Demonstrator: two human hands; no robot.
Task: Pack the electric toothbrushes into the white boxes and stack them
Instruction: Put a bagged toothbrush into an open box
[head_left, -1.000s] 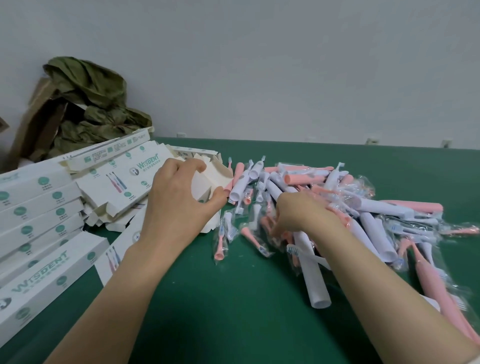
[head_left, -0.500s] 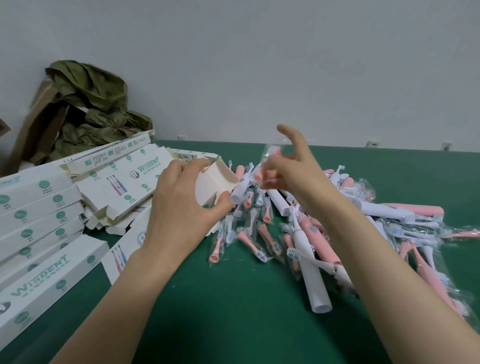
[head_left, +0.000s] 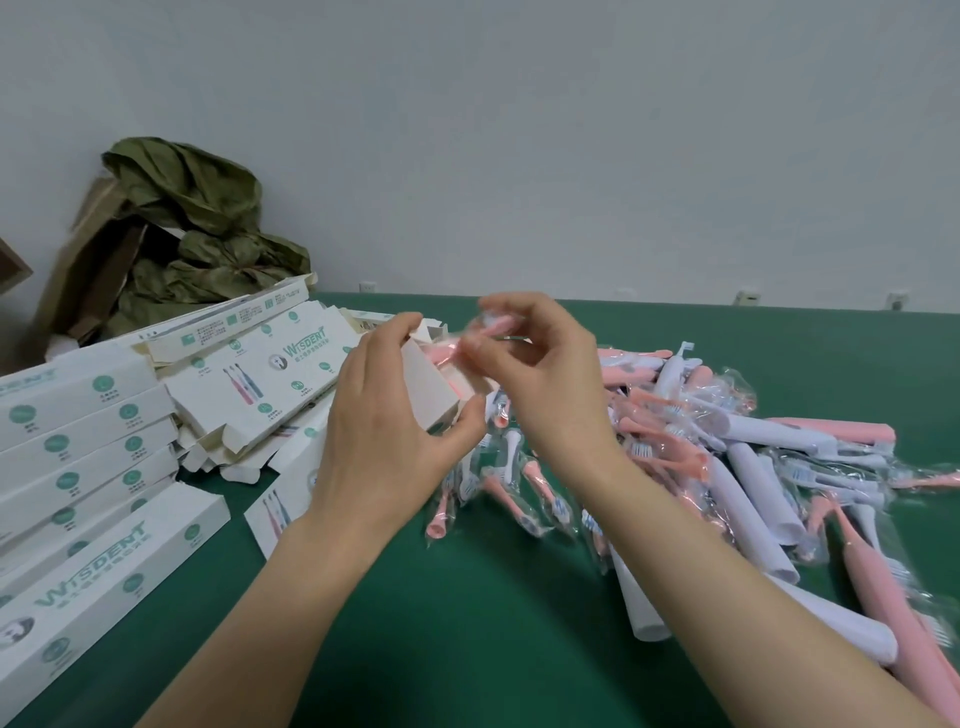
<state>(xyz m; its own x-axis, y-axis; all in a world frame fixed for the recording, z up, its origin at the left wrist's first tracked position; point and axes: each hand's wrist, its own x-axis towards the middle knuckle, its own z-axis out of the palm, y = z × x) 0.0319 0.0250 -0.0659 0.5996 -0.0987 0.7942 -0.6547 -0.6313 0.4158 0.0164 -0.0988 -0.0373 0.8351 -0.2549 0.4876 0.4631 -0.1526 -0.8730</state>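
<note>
Green tabletop (head_left: 467, 649); open-ended white box (head_left: 431, 389) gripped by left hand (head_left: 384, 441), pink plastic-wrapped toothbrush (head_left: 440, 355) pinched by right hand (head_left: 545, 379).

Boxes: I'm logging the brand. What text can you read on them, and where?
"WISDENT": top face of the front box.
"WISDENT": flat box behind the left hand.
Other print on the stacked boxes: too small to read.
</note>
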